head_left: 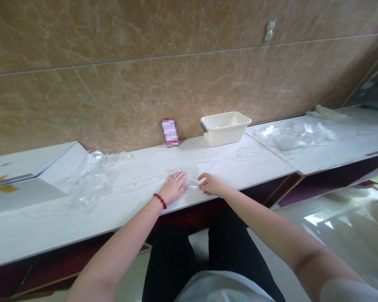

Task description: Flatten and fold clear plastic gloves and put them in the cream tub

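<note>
Where the film (192,178) lies: on the counter (148,167), close to its near edge, between the left hand (175,186) and the right hand (210,184), and partly covered by the left.
Left hand: laid flat, palm down, fingers reaching to the far side and slightly right; it is spread rather than closed and clasps nothing, seemingly pressing the film so that it cannot slide on the smooth top.
Right hand: fingers bent and partly parted at the film's right end; I cannot tell whether a thin edge is pinched between them. The pose would suit handling a slack edge while the other palm anchors it.
Film's axis: the visible part seems to run left to right, roughly along the counter's near edge, with a bright crease on its near side. Which end is the mouth, if it has one, is too faint to make out.
Left pile (96,176): crumpled clear plastic on the far left, beside the box (58,167), likely within easy reach of the left arm.
Right pile (297,135): more clear plastic, right of the basin (226,135), well apart from both hands.
Basin: upright near the wall (176,88), its long side running left to right, probably set back to leave working room.
Card (170,132): propped against the wall, tilted slightly, perhaps to face the person; its surface is blurred.
</note>
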The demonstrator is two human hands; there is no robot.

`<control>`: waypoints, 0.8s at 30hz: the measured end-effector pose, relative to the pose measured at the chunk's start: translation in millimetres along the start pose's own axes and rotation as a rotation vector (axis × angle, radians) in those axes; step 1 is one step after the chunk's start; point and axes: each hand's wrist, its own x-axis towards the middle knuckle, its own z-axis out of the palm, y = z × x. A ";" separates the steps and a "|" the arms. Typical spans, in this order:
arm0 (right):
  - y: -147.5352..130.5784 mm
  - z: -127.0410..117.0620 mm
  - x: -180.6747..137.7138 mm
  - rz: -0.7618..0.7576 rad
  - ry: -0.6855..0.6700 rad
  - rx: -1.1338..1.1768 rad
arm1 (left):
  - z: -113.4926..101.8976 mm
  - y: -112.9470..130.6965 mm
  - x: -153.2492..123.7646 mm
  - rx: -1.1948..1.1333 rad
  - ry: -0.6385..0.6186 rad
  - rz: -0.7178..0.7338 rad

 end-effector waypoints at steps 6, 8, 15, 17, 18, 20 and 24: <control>-3.8 -11.6 17.4 -0.226 0.295 -0.417 | -3.1 4.2 -3.2 0.046 0.018 0.020; -4.0 -10.2 22.9 -0.324 0.330 -0.540 | -4.8 6.0 -4.3 0.053 0.021 0.033; 4.3 19.4 35.4 -0.383 0.290 -0.751 | -3.0 9.4 -5.3 0.054 0.010 0.045; 7.3 26.2 37.9 -0.364 0.305 -0.787 | -0.3 9.1 -5.4 0.048 0.006 0.041; 8.7 28.4 38.6 -0.361 0.310 -0.803 | 0.9 9.0 -5.5 0.048 0.004 0.039; 11.2 30.8 38.8 -0.369 0.312 -0.828 | 2.8 8.8 -6.0 0.052 0.002 0.038; 15.0 30.5 35.0 -0.368 0.327 -0.843 | 3.1 9.3 -7.4 0.066 0.006 0.040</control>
